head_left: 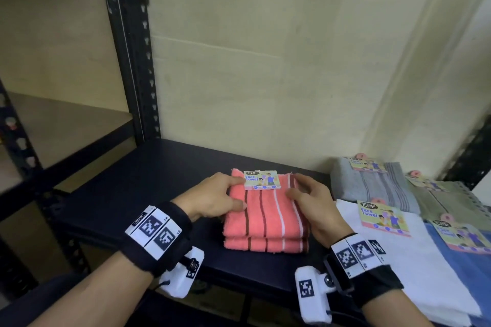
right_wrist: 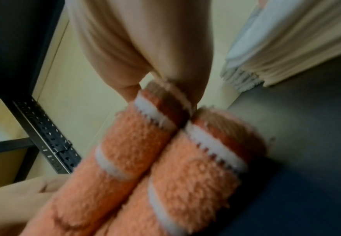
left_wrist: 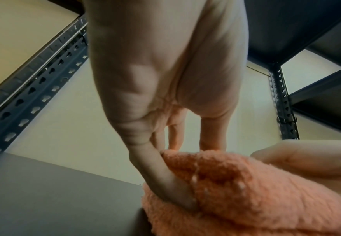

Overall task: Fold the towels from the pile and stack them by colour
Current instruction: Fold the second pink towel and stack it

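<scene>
— Towel (head_left: 265, 216): folded coral stripe, on the dark shelf (head_left: 148, 175), seemingly atop a matching one. Left hand (head_left: 212, 198) pinches its left edge, right hand (head_left: 309, 200) grips the right.
— Best way to finish?
— Square both edges evenly, then press flat. Other towels (head_left: 372, 183) lie right; cream wall (head_left: 265, 61) behind.

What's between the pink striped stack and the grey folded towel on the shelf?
Bare dark shelf only, seen in the head view: a narrow gap separates the pink striped stack from the grey folded towel. The right hand overhangs it partly.
</scene>
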